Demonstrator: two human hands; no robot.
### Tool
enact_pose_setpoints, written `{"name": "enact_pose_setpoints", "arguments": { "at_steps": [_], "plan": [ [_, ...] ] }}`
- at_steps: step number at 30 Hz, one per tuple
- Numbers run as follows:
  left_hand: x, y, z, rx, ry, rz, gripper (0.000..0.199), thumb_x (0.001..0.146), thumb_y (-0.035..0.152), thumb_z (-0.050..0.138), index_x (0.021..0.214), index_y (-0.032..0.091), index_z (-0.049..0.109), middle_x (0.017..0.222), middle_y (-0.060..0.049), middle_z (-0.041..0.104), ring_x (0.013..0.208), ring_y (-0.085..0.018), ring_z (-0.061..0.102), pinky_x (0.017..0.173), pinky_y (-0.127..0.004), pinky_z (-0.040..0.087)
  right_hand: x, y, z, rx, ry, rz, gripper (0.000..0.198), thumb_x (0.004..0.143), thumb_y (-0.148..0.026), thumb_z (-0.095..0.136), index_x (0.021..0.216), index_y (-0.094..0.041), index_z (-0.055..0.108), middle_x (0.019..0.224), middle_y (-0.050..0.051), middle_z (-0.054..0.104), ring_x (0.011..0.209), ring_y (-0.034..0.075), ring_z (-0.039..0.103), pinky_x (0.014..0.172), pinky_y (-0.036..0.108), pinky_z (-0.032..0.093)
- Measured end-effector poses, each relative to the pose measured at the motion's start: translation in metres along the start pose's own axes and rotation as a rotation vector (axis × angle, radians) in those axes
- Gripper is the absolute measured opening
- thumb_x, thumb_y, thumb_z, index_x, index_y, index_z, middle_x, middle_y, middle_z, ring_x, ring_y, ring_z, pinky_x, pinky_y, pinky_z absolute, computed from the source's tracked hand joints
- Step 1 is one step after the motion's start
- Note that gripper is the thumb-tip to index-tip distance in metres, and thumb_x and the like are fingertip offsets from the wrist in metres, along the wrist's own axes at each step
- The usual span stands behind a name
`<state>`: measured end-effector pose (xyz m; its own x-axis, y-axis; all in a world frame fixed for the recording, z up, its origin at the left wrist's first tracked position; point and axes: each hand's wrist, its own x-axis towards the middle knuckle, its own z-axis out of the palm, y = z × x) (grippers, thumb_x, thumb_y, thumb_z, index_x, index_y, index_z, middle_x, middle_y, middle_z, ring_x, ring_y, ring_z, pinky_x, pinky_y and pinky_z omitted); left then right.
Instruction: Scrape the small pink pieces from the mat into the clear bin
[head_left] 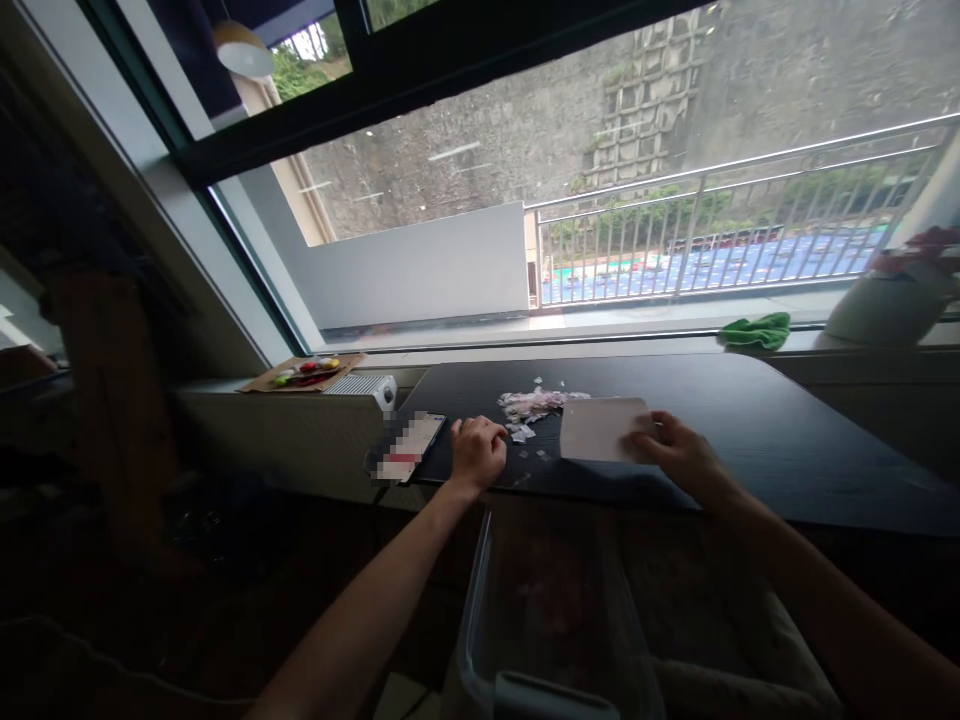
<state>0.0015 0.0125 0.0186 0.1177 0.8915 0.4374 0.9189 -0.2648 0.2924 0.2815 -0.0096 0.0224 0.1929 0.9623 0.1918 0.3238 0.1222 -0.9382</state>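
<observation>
My right hand (664,440), slightly blurred, grips the right edge of a white rectangular plastic container (600,428), held tilted just above the dark table (750,440). Left of the container lies a heap of small torn pale paper scraps (532,404), with a few loose bits nearer the table's front edge. My left hand (480,450) rests at that edge, beside the scraps, with its fingers curled in. Whatever those fingers may hold is hidden. A phone (412,448) lies just left of this hand, its screen partly pixelated.
Below the table edge stands a clear plastic bin (480,610), its contents too dim to make out. A green cloth (756,331) and a white pot (885,305) sit on the windowsill. Several colourful items lie on a brown board (259,382) at the left.
</observation>
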Motion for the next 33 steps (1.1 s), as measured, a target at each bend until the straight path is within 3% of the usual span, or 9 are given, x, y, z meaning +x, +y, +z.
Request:
{"name": "enact_pose_setpoints", "arguments": {
  "at_steps": [3,9,14,18,25,28,33],
  "plan": [
    [-0.003,-0.002,0.011,-0.016,0.006,-0.044,0.022,0.080,0.016,0.048,0.085,0.022,0.069,0.092,-0.003,0.067,0.097,-0.020,0.057,0.104,-0.045,0.029,0.003,-0.003,0.015,-0.011,0.019,0.013,0.022,0.072,-0.032,0.063,0.091,-0.022,0.056,0.086,0.005,0.073,0.077,0.023,0.070,0.069,0.035,0.057],
    [-0.009,0.003,0.013,0.025,0.067,-0.020,0.021,0.079,0.016,0.048,0.083,0.022,0.068,0.091,-0.003,0.066,0.096,-0.021,0.056,0.108,-0.046,0.023,0.008,0.004,0.017,0.061,-0.170,0.023,0.024,0.069,-0.030,0.069,0.089,-0.024,0.057,0.087,0.004,0.073,0.082,0.023,0.070,0.073,0.035,0.059],
    [-0.009,0.002,0.012,0.034,0.076,-0.027,0.022,0.079,0.014,0.047,0.085,0.022,0.067,0.091,-0.003,0.066,0.097,-0.021,0.056,0.109,-0.046,0.022,0.010,-0.003,0.037,0.094,-0.107,0.035,0.023,0.070,-0.029,0.068,0.088,-0.023,0.056,0.084,0.003,0.071,0.079,0.022,0.069,0.072,0.035,0.059],
    [-0.009,0.002,0.012,0.034,0.075,-0.025,0.022,0.078,0.014,0.047,0.085,0.022,0.066,0.092,-0.003,0.066,0.097,-0.021,0.055,0.109,-0.047,0.022,0.008,-0.018,0.051,0.070,-0.133,0.035,0.021,0.068,-0.025,0.068,0.086,-0.022,0.056,0.080,0.001,0.069,0.074,0.019,0.067,0.070,0.033,0.057],
    [-0.009,0.002,0.013,0.041,0.071,-0.034,0.023,0.078,0.013,0.046,0.084,0.022,0.066,0.093,-0.004,0.067,0.098,-0.021,0.056,0.110,-0.047,0.021,0.000,-0.015,0.042,0.218,-0.306,0.052,0.030,0.059,-0.028,0.075,0.082,-0.020,0.058,0.077,0.001,0.070,0.073,0.019,0.067,0.071,0.033,0.056],
    [-0.009,0.002,0.013,0.039,0.072,-0.025,0.023,0.078,0.014,0.046,0.085,0.021,0.066,0.093,-0.004,0.067,0.097,-0.022,0.056,0.110,-0.047,0.021,0.002,-0.009,0.038,0.284,-0.271,0.084,0.031,0.059,-0.027,0.076,0.083,-0.021,0.058,0.078,0.001,0.071,0.074,0.020,0.068,0.073,0.035,0.057],
    [-0.009,0.003,0.012,0.041,0.066,-0.038,0.022,0.078,0.014,0.046,0.083,0.021,0.067,0.092,-0.004,0.067,0.097,-0.022,0.056,0.109,-0.047,0.022,0.001,-0.008,0.030,0.213,-0.206,0.126,0.025,0.062,-0.023,0.074,0.082,-0.022,0.059,0.076,0.002,0.071,0.073,0.020,0.068,0.070,0.033,0.057]
  ]
}}
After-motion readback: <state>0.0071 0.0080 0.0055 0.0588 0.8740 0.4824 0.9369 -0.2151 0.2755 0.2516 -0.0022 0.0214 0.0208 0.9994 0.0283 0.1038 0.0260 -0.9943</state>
